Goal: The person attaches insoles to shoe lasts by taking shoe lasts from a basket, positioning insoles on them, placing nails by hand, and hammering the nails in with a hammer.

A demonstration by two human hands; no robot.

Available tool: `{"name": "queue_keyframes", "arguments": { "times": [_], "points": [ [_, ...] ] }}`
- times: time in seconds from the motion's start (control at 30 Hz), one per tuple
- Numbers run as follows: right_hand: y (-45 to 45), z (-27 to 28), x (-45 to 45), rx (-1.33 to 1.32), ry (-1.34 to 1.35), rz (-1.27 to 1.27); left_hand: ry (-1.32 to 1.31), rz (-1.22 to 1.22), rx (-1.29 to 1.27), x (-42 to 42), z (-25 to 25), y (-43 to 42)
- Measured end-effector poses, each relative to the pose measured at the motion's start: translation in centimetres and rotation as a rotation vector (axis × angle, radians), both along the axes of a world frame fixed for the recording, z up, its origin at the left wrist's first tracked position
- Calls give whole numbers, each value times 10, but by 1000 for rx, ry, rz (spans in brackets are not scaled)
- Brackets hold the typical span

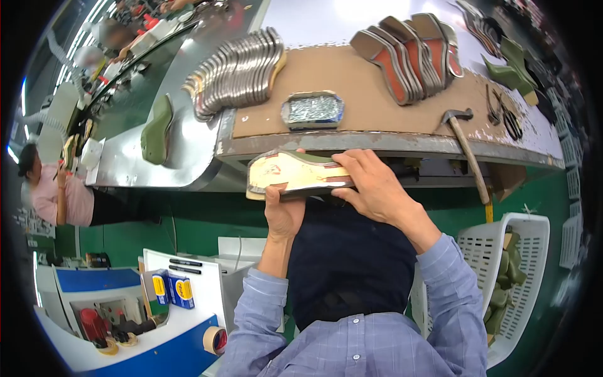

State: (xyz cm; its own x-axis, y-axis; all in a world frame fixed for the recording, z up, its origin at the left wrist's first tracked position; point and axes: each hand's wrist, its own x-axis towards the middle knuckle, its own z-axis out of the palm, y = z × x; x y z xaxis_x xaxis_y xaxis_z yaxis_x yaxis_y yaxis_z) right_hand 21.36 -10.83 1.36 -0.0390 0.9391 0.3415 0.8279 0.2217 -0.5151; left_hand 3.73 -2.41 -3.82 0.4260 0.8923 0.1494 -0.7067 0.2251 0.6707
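Note:
A green shoe last (298, 172) with a cream insole facing up and a dark edge around it is held level in front of my body. My left hand (284, 217) grips it from below near the wide left end, thumb on the near edge and a fingertip showing at the far edge. Around the narrower right end, my right hand (375, 188) is closed, its fingers over the top and its thumb on the near side. Beyond the last, on the bench, sits a box of small nails (313, 109).
The workbench (276, 146) holds a row of metal-edged sole templates (242, 72), another stack with reddish faces (411, 60), a hammer (465, 141), pincers (492, 108) and scissors (510, 119). A white crate (531, 276) of green lasts stands right. A person (66, 195) works at left.

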Motion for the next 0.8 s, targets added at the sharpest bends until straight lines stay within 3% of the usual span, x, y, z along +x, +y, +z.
{"name": "queue_keyframes", "arguments": {
  "times": [0.1,0.17,0.23,0.3,0.37,0.43,0.5,0.6,0.7,0.8],
  "points": [
    [2,2,1,-8,30,13,-70,0,8,-20,-3,15],
    [7,-4,1,26,55,25,-119,-13,-259,-33,2,19],
    [11,-10,3,17,280,-104,39,73,-264,-40,7,22],
    [10,-9,10,46,308,-141,227,130,-246,-45,11,22],
    [3,-9,27,149,307,-363,335,165,-144,-55,1,30],
    [-13,-3,61,309,165,-510,681,454,160,-57,11,37],
    [-39,5,102,340,235,-673,717,475,285,-59,27,53],
    [-65,12,166,383,138,-898,929,360,679,-20,68,73],
    [-82,-9,241,283,-64,-1023,1047,55,1007,50,89,97],
    [-78,-24,276,183,-123,-1068,1124,-138,1143,132,83,118]
  ]
}}
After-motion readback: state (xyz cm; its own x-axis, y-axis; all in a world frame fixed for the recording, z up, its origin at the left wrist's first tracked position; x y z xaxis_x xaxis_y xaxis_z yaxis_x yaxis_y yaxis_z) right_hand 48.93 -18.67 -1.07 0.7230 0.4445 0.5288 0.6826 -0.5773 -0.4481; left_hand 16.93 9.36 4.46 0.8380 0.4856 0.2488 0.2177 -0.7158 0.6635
